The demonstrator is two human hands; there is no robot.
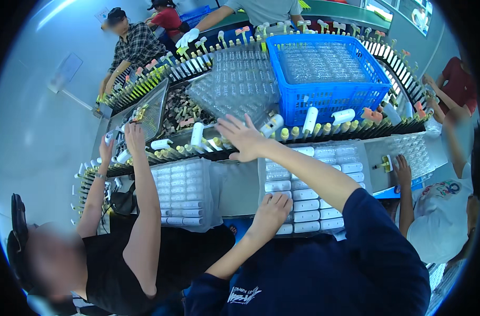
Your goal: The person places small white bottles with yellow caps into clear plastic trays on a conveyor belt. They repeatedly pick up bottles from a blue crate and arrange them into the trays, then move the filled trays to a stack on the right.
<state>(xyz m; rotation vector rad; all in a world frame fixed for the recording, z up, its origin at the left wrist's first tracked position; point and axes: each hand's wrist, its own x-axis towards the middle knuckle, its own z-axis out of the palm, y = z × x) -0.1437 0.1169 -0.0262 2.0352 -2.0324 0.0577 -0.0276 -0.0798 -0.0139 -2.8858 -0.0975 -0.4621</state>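
My right hand [245, 139] is stretched over the near row of the conveyor, fingers spread and nothing in them. Close to its fingertips a white plastic shell [272, 125] leans on one of the yellow-tipped pegs [285, 134]. Below, my left hand [274, 213] rests at the left side of a clear blister tray [348, 150], its fingers curled down on a white plastic shell, mostly hidden beneath them. Several rows of white shells [306, 205] fill the tray's nearer part, while some farther pockets look transparent.
A blue crate [329, 95] with clear trays stands inside the conveyor loop, beside stacked trays [240, 79] and a heap of small parts [182, 113]. Another shell tray [179, 184] lies left. Co-workers' hands [135, 138] are at the left, with another hand [402, 171] right.
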